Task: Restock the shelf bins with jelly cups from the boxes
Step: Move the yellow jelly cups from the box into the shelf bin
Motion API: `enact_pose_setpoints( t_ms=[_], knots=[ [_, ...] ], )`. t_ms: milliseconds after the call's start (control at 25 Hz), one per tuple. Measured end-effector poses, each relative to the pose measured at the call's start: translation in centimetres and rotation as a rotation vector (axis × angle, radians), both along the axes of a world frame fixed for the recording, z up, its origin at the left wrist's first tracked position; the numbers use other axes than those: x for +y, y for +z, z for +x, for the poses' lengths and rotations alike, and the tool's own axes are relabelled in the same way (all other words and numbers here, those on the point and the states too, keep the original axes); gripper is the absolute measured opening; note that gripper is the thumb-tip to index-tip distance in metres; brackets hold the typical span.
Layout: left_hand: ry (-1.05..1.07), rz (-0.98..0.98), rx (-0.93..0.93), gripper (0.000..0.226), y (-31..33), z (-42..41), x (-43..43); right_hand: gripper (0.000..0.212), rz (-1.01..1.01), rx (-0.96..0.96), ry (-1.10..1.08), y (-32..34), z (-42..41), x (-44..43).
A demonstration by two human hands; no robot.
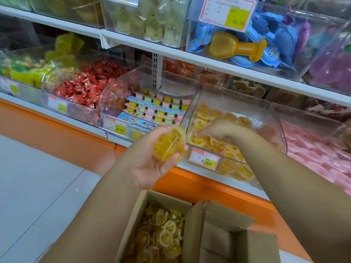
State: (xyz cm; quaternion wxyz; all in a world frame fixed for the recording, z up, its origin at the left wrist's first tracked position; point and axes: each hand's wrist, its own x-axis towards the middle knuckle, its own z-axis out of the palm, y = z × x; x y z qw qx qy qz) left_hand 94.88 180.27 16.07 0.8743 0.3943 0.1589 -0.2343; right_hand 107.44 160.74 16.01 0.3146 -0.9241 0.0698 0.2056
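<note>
The left hand (150,160) grips some yellow jelly cups (168,147) before the shelf's (112,139) front edge. The right hand (216,130) is inside the clear bin (237,103) over more cups. It is blurred, so I cannot tell its grip. The open box (133,221) is below.

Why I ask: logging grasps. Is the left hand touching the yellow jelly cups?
Touching. The head view shows the left hand gripping the yellow jelly cups against its palm.
</note>
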Motion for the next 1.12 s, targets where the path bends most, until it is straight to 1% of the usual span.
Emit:
enact_pose_setpoints(
  t_ms=[120,240,320,480,560,640,680,720,760,800,840,880,920,1000,1120],
  knots=[
    [-0.007,-0.003,0.004,0.027,0.1,-0.2,-0.2,0.028,0.165,-0.047,-0.134,0.8,-0.7,-1.5],
    [-0.003,0.005,0.007,0.024,0.4,-0.5,-0.6,0.013,0.234,-0.244,-0.257,0.4,-1.5,-3.0],
    [-0.005,0.013,0.006,0.024,0.6,-0.7,-0.8,0.013,0.275,-0.295,-0.229,-0.2,-2.1,-3.7],
    [0.004,0.035,0.013,0.023,0.8,-0.8,-1.1,0.009,0.363,-0.199,-0.112,-0.7,-3.0,-4.6],
    [0.008,0.044,0.013,0.023,0.8,-0.8,-1.3,0.011,0.383,-0.193,-0.108,-0.6,-2.9,-5.2],
    [0.002,0.041,0.009,0.025,0.8,-0.9,-1.3,0.012,0.452,-0.212,-0.161,-0.6,-2.4,-5.8],
    [-0.001,0.038,0.008,0.027,0.8,-0.9,-1.3,0.014,0.454,-0.23,-0.202,-0.4,-2.1,-6.0],
    [-0.005,0.033,0.006,0.029,0.8,-0.9,-1.2,0.018,0.382,-0.25,-0.224,-0.2,-1.8,-6.3],
    [-0.011,0.03,0.002,0.03,0.8,-0.9,-1.1,0.025,0.253,-0.243,-0.219,0.0,-1.6,-6.5],
    [-0.016,0.026,-0.003,0.032,0.8,-0.9,-1.1,0.032,0.128,-0.194,-0.193,0.1,-1.5,-6.6],
    [-0.018,0.021,-0.006,0.034,0.8,-0.9,-1.0,0.038,0.046,-0.117,-0.154,0.0,-1.4,-6.6],
    [-0.02,0.016,-0.007,0.036,0.9,-0.9,-1.0,0.039,0.01,-0.045,-0.112,0.0,-1.4,-6.5],
    [-0.021,0.01,-0.009,0.038,0.8,-0.8,-1.0,0.035,0.005,0.001,-0.076,0.1,-1.5,-6.3],
    [-0.028,0.004,-0.015,0.037,0.7,-0.8,-0.9,0.021,0.002,0.028,0.003,0.5,-1.6,-6.2],
    [-0.041,0.012,-0.021,0.038,0.7,-0.8,-0.9,0.019,-0.001,0.035,0.082,0.7,-1.7,-6.3]
  ],
)
